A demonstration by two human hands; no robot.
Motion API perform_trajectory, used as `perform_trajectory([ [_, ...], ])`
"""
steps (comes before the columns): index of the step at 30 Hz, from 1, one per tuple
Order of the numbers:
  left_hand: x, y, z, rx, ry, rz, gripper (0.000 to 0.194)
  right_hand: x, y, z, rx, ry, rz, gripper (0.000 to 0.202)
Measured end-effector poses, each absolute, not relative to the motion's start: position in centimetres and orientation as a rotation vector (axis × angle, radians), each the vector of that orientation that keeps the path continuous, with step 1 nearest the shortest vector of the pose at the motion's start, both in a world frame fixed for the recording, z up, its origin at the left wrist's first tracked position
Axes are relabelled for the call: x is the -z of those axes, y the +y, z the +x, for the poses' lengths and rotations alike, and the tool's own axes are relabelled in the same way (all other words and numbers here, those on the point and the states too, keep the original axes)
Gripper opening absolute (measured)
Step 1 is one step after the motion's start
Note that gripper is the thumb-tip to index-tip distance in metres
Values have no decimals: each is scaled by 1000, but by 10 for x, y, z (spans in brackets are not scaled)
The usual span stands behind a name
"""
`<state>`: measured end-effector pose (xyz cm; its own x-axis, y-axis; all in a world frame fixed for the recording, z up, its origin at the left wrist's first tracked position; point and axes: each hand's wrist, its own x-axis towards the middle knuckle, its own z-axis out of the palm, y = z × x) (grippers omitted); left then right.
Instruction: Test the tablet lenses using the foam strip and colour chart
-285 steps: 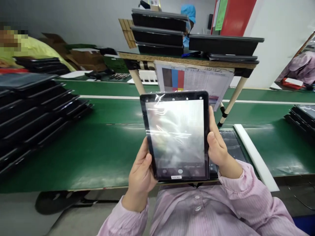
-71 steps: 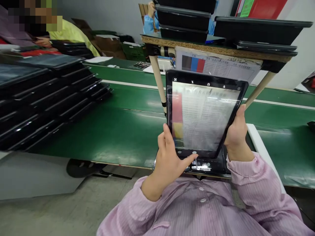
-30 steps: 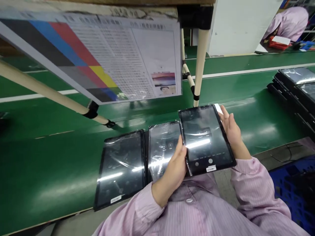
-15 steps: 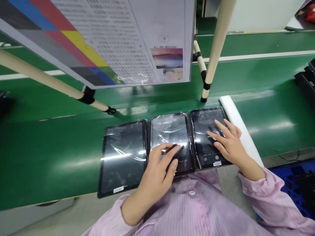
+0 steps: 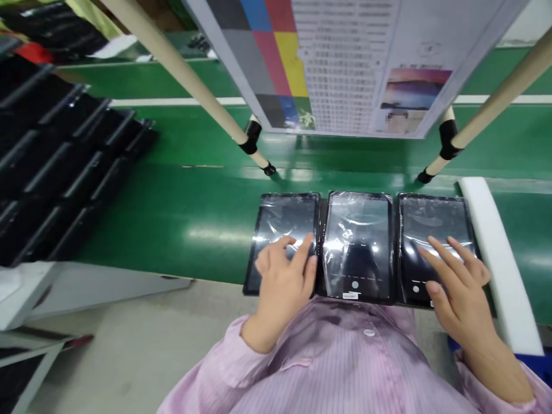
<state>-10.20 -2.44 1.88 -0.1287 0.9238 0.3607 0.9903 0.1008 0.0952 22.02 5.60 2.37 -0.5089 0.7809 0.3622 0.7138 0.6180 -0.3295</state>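
Observation:
Three black tablets with clear film lie side by side along the near edge of the green bench. Over the left tablet (image 5: pixel 276 221) is my left hand (image 5: pixel 284 276), fingers apart and nothing held. The middle tablet (image 5: pixel 357 241) has no hand on it; a round white button and a small white label show at its bottom. My right hand (image 5: pixel 459 282) hovers over or rests on the right tablet (image 5: pixel 431 215) with its fingers spread, covering the lower right part. Whether the fingertips touch the glass is unclear.
A chart board (image 5: pixel 345 69) with colour patches and text hangs above, between two beige poles (image 5: pixel 202 98). A white foam strip (image 5: pixel 500 259) lies right of the tablets. Black trays or cases (image 5: pixel 56 161) are stacked at the left. The green bench (image 5: pixel 172 230) stretches sideways.
The camera view has swung left, bringing the black stack into sight. My left hand has moved from the middle tablet to the left one. My right hand remains over the right tablet.

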Motion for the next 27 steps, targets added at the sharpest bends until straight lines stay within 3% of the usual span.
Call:
perform_trajectory([
  [6,-4,-42,-152,275,-2451,-1701,42,-19,43,170,-319,-2481,-1086,26],
  [10,-3,-49,-151,412,-2368,-1752,42,-15,40,149,-271,-2456,-1094,13],
  [19,-9,-53,-139,547,-2264,-1915,38,-5,40,150,-172,-2364,-1232,14],
  [27,-4,-45,-134,456,-2351,-1965,39,-7,36,210,39,-2109,-1462,19],
])
